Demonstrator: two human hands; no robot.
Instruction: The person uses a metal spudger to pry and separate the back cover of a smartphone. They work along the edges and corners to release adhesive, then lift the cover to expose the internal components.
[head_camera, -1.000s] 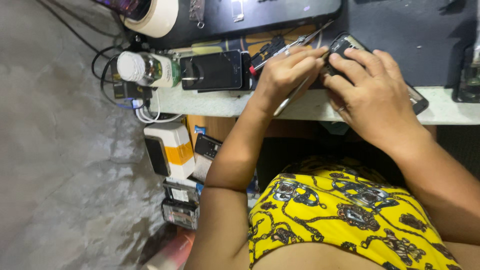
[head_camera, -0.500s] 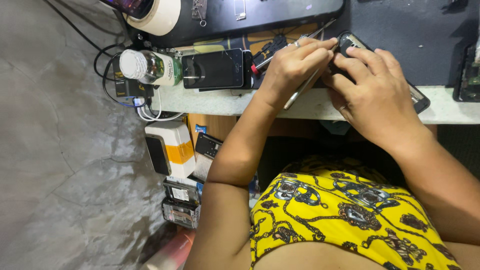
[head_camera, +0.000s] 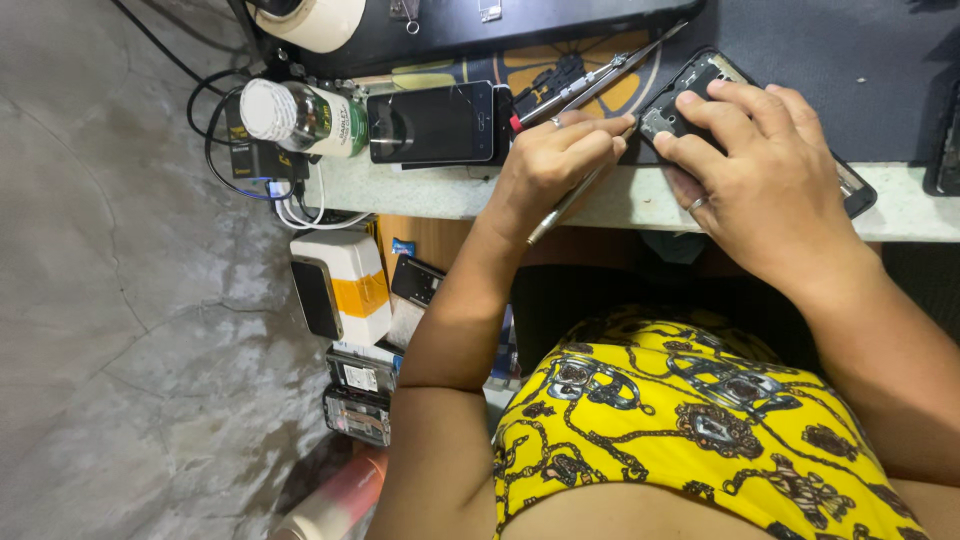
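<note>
2 hands are working: left hand (head_camera: 550, 165) gripping tweezers (head_camera: 570, 200), right hand (head_camera: 770, 175) pressing the opened phone (head_camera: 690, 85); a slip risks scratching its board.

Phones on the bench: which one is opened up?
The phone under the right hand, its back off and insides showing. The other phone, by the bottle, lies closed, screen up.

The top (head_camera: 700, 420) at six o'clock is bright yellow, printed with black chains and grey medallions. The phone (head_camera: 432, 122) at eleven o'clock shows a glossy black screen. The bottle (head_camera: 300, 116) at ten o'clock is clear green with a white cap. Below it, the box (head_camera: 345, 285) at nine o'clock is white with an orange band and a black face. The mat (head_camera: 850, 80) at one o'clock is dark grey. The floor (head_camera: 110, 350) is mottled grey.
</note>
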